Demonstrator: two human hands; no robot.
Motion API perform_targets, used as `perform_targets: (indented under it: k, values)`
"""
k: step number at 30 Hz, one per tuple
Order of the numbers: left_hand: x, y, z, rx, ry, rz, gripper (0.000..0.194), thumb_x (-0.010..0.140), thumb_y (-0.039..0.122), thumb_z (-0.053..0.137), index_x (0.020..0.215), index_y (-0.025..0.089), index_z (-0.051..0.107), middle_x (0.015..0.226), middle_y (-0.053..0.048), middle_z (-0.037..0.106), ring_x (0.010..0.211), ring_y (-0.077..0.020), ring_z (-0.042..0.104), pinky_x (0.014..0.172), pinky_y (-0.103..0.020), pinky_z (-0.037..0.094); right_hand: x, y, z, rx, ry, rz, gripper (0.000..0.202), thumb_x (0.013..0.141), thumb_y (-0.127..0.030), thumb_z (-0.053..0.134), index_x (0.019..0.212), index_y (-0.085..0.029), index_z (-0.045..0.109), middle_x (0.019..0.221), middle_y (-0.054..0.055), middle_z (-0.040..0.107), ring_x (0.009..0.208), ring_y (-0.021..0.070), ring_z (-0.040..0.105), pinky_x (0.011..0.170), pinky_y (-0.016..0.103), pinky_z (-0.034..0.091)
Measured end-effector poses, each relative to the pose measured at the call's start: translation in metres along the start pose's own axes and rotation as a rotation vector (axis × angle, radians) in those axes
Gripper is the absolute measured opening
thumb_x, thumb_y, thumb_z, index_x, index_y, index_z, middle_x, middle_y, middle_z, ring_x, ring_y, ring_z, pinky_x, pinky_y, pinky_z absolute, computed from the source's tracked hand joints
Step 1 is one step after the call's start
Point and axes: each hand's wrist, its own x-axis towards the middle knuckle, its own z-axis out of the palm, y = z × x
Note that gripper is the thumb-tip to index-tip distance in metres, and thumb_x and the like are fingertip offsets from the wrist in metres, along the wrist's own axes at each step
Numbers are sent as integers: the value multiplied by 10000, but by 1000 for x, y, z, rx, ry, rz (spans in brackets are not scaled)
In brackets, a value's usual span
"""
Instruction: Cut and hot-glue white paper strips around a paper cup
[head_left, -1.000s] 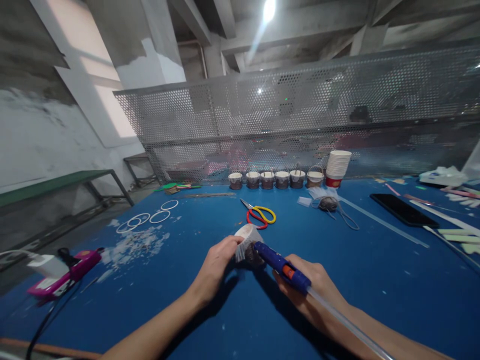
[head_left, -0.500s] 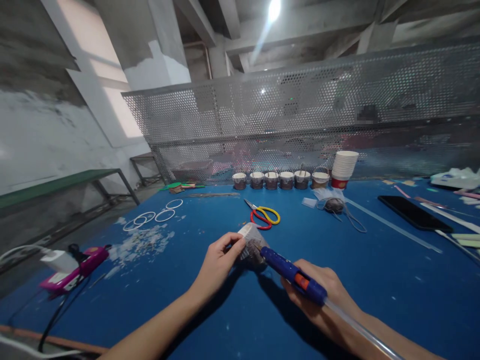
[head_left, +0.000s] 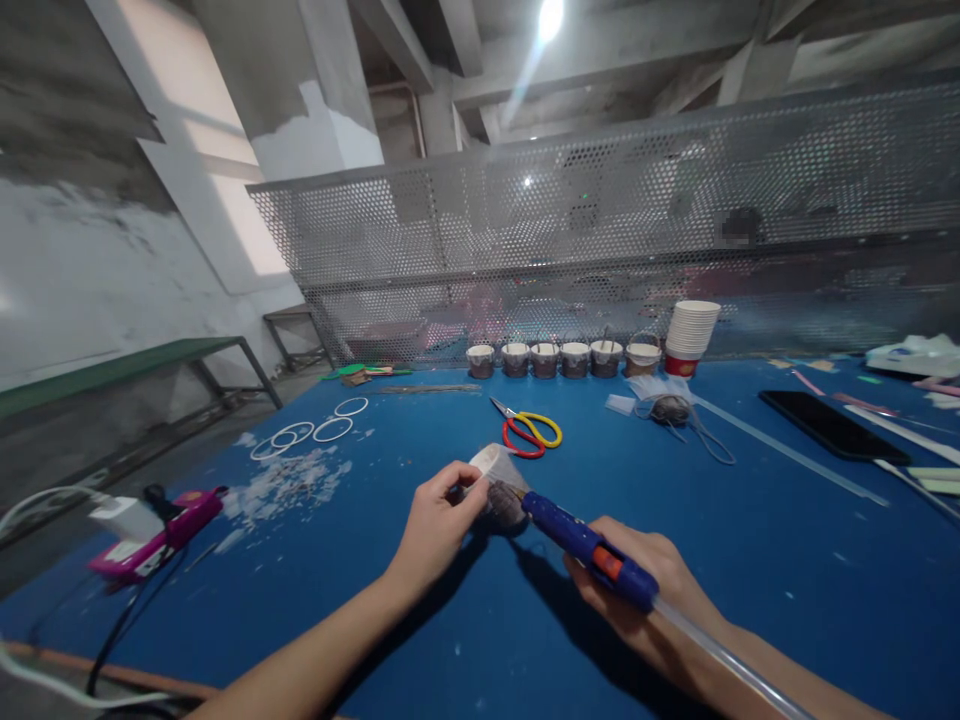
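My left hand [head_left: 448, 505] is closed on a small paper cup [head_left: 504, 500], pinching its rim between thumb and fingers. The cup lies tilted, with a brownish-grey covering around its side and a pale opening toward the upper left. My right hand [head_left: 637, 575] grips a dark blue glue gun [head_left: 570, 530] with an orange-red patch and a clear glue stick [head_left: 731, 655] running out of its back. The gun's nozzle is at the cup's side; whether it touches cannot be made out. Beyond the cup lie scissors [head_left: 529, 430] with one red and one yellow handle.
Several covered cups [head_left: 575, 361] line the table's back edge beside a stack of white cups [head_left: 691, 335]. White rings [head_left: 332, 430] and scraps lie left, near a magenta power strip [head_left: 161, 535]. A ball of grey cord [head_left: 670, 409] and a black phone [head_left: 832, 425] lie right.
The cup has turned slightly in my left hand, so its opening shows more. My right hand keeps the glue gun at the cup's side. The whole view has shifted very slightly.
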Motion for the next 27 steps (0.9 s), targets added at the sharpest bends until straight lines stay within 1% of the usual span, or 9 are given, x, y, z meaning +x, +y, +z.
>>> perform_targets:
  k: [5, 7, 9, 11, 14, 16, 20, 23, 27]
  values:
    - [1, -10, 3, 178, 89, 136, 191, 756, 310, 535, 616, 182, 562, 541, 49, 510, 495, -92, 433, 513, -205, 379, 2, -2, -2, -33, -6, -2, 154, 881, -213, 480, 732, -212, 520, 556, -25, 587, 402, 90, 519, 426, 190, 381]
    - [0, -14, 4, 220, 108, 217, 155, 760, 303, 546, 673, 183, 592, 571, 40, 557, 507, -94, 469, 522, -201, 402, 2, -2, -2, -35, -5, 5, 163, 884, -224, 480, 725, -213, 518, 558, -23, 584, 407, 93, 513, 429, 194, 379]
    - [-1, -18, 5, 241, 121, 311, 130, 774, 293, 567, 785, 180, 630, 638, 18, 619, 532, -100, 516, 529, -197, 430, 2, -2, -2, -24, -9, 14, 165, 883, -221, 472, 726, -212, 524, 562, -21, 583, 413, 94, 511, 434, 196, 382]
    - [-2, -21, 4, 262, 102, 428, 140, 811, 268, 568, 877, 177, 651, 697, -7, 659, 559, -104, 555, 545, -198, 456, 3, -2, -3, -13, -14, 27, 168, 882, -220, 467, 726, -210, 529, 561, -21, 582, 417, 95, 513, 437, 196, 386]
    - [-2, -24, 1, 306, 21, 633, 164, 886, 206, 512, 925, 179, 669, 727, -33, 678, 622, -115, 604, 603, -207, 495, 4, -2, -5, -17, 1, 33, 170, 881, -226, 472, 722, -212, 531, 557, -20, 584, 415, 95, 516, 437, 196, 390]
    - [-1, -26, -1, 335, -5, 743, 193, 912, 173, 484, 973, 173, 667, 757, -51, 682, 668, -121, 629, 630, -205, 509, 5, -3, -7, -18, 9, 32, 164, 879, -223, 477, 725, -214, 533, 558, -20, 586, 418, 96, 519, 439, 194, 394]
    - [0, -30, 0, 495, 14, 874, 231, 934, 148, 448, 1068, 170, 636, 769, -48, 665, 672, -107, 626, 628, -180, 507, 7, -4, -10, 3, 20, 49, 156, 879, -225, 486, 732, -216, 539, 561, -25, 582, 419, 94, 517, 441, 190, 400]
    - [-1, -27, 3, 700, 30, 998, 232, 943, 150, 429, 1074, 156, 620, 688, -16, 607, 605, -101, 576, 556, -169, 474, 8, -5, -11, 23, 31, 60, 153, 877, -233, 497, 730, -216, 536, 558, -26, 585, 422, 97, 522, 440, 190, 405]
    - [-4, -20, 6, 838, 48, 1140, 224, 955, 237, 448, 1050, 110, 606, 652, -16, 557, 569, -128, 541, 489, -199, 450, 9, -4, -11, 23, 55, 77, 162, 881, -246, 502, 726, -216, 540, 566, -21, 593, 429, 103, 528, 446, 197, 416]
